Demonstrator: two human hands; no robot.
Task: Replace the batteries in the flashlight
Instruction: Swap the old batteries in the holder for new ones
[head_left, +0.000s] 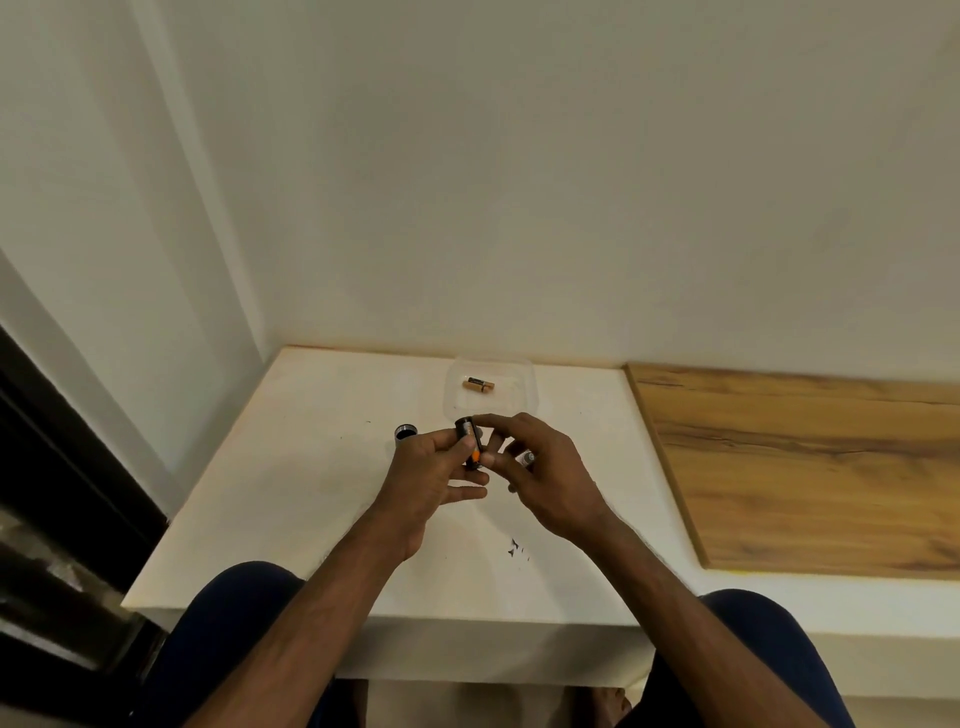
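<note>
My left hand (434, 470) grips a small black battery holder (466, 434) with an orange-tipped battery showing in it. My right hand (540, 467) pinches the holder's lower end with thumb and fingertips, and a silver-grey battery (525, 459) is tucked among its fingers. Behind my left hand, the dark flashlight body (405, 434) stands on the white table (311, 493), open end up. Farther back, a gold and black battery (478, 385) lies in a clear plastic tray (524, 384).
A wooden board (805, 467) covers the surface to the right of the table. White walls meet in a corner behind the table. A dark frame runs along the left. My knees in dark trousers sit under the table's front edge.
</note>
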